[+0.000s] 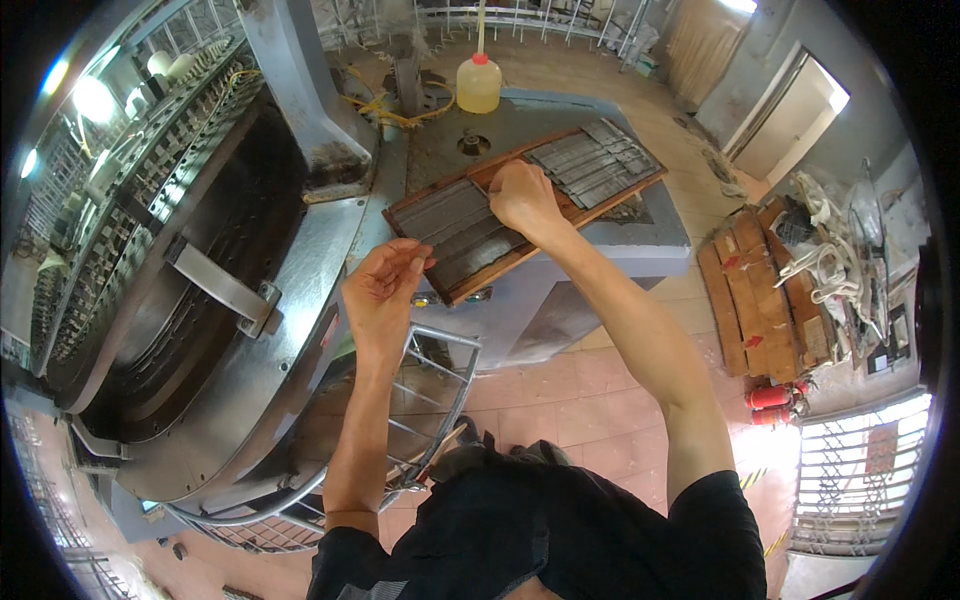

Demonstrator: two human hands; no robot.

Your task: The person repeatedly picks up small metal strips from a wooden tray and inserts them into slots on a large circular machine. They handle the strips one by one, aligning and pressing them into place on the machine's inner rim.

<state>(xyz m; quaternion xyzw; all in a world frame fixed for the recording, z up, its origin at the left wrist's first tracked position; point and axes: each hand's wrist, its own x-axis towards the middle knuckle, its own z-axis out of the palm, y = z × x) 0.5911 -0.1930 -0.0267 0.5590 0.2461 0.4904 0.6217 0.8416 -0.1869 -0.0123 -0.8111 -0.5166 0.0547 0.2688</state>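
Note:
A shallow wooden tray (569,211) lies tilted across a blue-grey machine table. Rows of thin grey metal strips (592,160) fill its right part, and similar darker strips (437,222) lie in its left part. My right hand (525,200) is closed over the tray's middle, fingertips down near the strips; what it pinches is hidden under the fingers. Beside the tray's left front corner is my left hand (385,285), with thumb and fingers drawn together in a pinch. Anything between those fingertips is too small to make out.
A large round machine (200,300) with a metal rim curves along the left. Behind the tray stands a bottle of yellow liquid (478,88) with a red cap. A metal rail (445,338) rises below the table. Cardboard (745,290) and red extinguishers (770,398) are at right.

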